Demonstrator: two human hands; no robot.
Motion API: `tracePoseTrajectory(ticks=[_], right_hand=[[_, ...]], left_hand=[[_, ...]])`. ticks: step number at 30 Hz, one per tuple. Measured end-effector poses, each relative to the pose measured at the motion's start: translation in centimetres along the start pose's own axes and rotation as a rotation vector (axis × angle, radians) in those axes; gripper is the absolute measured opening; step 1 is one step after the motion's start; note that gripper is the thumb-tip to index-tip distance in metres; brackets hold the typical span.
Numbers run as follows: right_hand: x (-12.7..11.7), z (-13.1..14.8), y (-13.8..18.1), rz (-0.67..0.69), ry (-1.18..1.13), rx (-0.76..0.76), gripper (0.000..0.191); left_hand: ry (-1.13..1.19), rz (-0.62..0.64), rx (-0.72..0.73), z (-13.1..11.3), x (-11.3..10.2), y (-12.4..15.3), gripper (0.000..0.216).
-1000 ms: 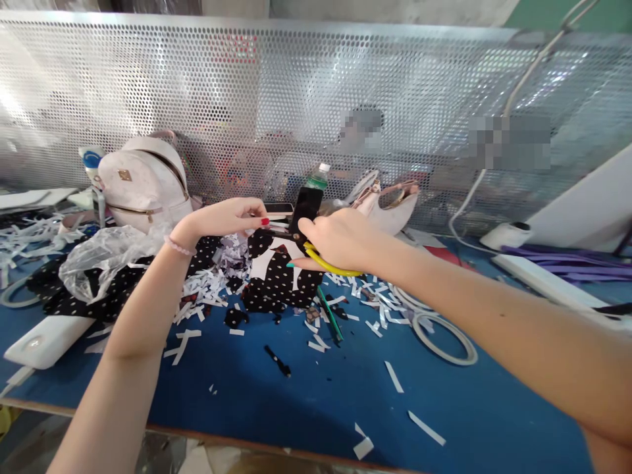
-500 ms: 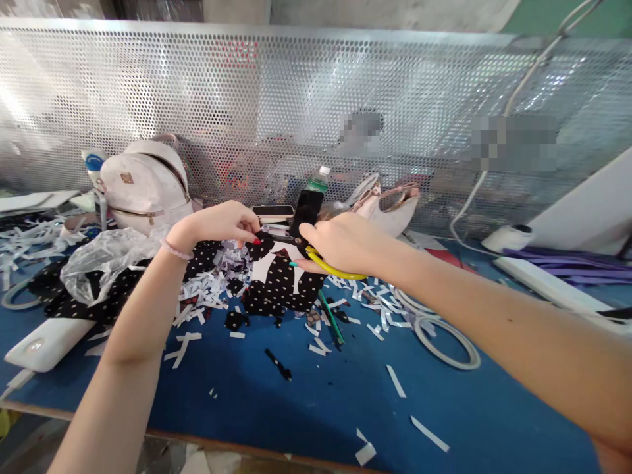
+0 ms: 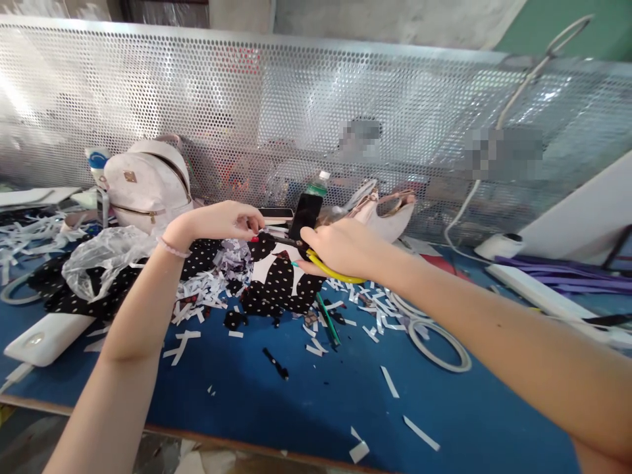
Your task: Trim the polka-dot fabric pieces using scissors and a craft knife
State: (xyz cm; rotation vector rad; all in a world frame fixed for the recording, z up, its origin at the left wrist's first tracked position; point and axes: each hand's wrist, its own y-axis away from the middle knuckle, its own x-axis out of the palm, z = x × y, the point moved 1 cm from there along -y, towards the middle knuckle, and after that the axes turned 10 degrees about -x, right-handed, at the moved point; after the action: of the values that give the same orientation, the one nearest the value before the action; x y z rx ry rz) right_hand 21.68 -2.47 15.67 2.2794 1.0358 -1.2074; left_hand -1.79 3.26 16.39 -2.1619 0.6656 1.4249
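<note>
A perforated metal screen point(image 3: 296, 118) is seen across the back, and a blue desk point(image 3: 306, 408) is spread below it, littered with white paper strips point(image 3: 390, 382). A white backpack point(image 3: 148, 187) is stood at back left against the screen, with a crumpled clear plastic bag point(image 3: 103, 253) laid just in front of it on dark dotted cloth. A black dotted fabric piece point(image 3: 281, 283) is laid mid-desk, directly under both hands, white backing shown in places. A tape ring point(image 3: 439, 337) is laid flat to the right of it, apart from the fabric. The right hand point(image 3: 345, 247) is closed round the yellow handles of the scissors point(image 3: 330, 270), and the blades are pointed left, toward the other hand. The left hand point(image 3: 222, 220) is held palm down above the fabric's upper edge, fingertips pinched together right at the blade tips; the pinched bit is too small to be made out. A black phone point(image 3: 306, 214) is propped upright just behind the hands, and a green-capped bottle point(image 3: 318, 184) is stood behind that. A small black scrap point(image 3: 276, 363) is left on bare desk nearer the front edge.
</note>
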Motion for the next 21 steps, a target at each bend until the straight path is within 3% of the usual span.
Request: tracePoseTrajectory(ticks=[15, 21], right_hand=[[0.67, 0.28, -0.11, -0.028, 0.03, 0.019, 0.05], [0.51, 0.36, -0.05, -0.023, 0.024, 0.02, 0.05]], left_hand=[[-0.121, 0.095, 0.06, 0.01, 0.58, -0.21, 0.024], [-0.093, 0.062, -0.018, -0.16, 0.45, -0.03, 0.025]])
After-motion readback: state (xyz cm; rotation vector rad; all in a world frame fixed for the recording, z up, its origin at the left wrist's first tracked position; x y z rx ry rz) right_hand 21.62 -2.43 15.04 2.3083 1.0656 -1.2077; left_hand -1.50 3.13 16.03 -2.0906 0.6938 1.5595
